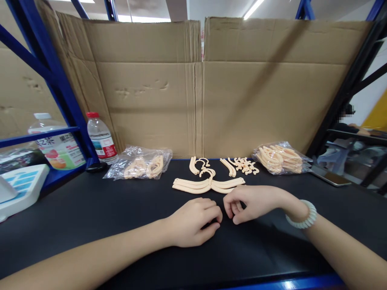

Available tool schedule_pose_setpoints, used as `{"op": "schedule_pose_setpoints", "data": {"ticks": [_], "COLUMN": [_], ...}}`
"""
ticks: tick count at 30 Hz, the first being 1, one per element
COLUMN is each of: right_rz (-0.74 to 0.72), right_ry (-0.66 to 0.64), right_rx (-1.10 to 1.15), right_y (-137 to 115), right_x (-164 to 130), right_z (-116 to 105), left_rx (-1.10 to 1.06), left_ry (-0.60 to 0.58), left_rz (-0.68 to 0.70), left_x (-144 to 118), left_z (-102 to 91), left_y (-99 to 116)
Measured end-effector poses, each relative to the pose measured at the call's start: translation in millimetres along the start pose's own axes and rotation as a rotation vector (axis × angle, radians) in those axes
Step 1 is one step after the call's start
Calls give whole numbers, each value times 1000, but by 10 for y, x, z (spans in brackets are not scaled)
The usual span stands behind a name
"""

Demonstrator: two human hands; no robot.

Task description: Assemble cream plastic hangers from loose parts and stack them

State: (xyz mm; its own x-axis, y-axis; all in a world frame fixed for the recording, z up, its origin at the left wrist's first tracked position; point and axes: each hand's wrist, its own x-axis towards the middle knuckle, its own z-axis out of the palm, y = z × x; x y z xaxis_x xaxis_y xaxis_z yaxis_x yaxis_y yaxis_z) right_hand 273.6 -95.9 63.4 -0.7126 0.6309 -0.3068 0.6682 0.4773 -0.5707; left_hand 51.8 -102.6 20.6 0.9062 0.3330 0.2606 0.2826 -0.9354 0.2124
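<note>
My left hand [196, 221] rests on the black tabletop, its fingers curled in and the thumb lying close to the index finger; I see nothing in it. Just to its right, my right hand [250, 203] is loosely closed, its bent fingers turned down and nothing visible in the gap by the thumb. Beyond both hands lie cream-coloured curved strips: one group on the left [191, 186] and one on the right [225, 184], meeting in the middle. My right hand partly covers the right group's end. Thin hooked pieces [208, 172] curve up behind the meeting point.
Small curly pieces [246, 165] and short strips [228, 166] lie farther back. Clear plastic bags of cream parts stand left [139, 164] and right [279, 158], near a phone [331, 177]. A red-capped bottle [101, 139] stands before the cardboard wall [151, 100]. A person is at far right.
</note>
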Motion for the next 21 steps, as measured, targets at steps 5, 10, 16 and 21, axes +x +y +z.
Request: {"op": "schedule_pose_setpoints", "data": {"ticks": [5,10,16,21], "right_rz": [43,86,100,104], "right_ry": [-17,-33,-27,-34], "right_rx": [-27,-55,-68,-46], "right_y": [-12,-35,-55,-37], "right_x": [-56,-96,-99,-101], "right_z": [-42,-72,-60,-59], "left_rx": [-5,11,10,1], "left_ry": [-14,-4,56,69], "left_rz": [3,-41,-165,-189], "left_x": [-3,-6,6,8], "left_z": [0,7,25,26], "left_y": [-6,2,3,5]}}
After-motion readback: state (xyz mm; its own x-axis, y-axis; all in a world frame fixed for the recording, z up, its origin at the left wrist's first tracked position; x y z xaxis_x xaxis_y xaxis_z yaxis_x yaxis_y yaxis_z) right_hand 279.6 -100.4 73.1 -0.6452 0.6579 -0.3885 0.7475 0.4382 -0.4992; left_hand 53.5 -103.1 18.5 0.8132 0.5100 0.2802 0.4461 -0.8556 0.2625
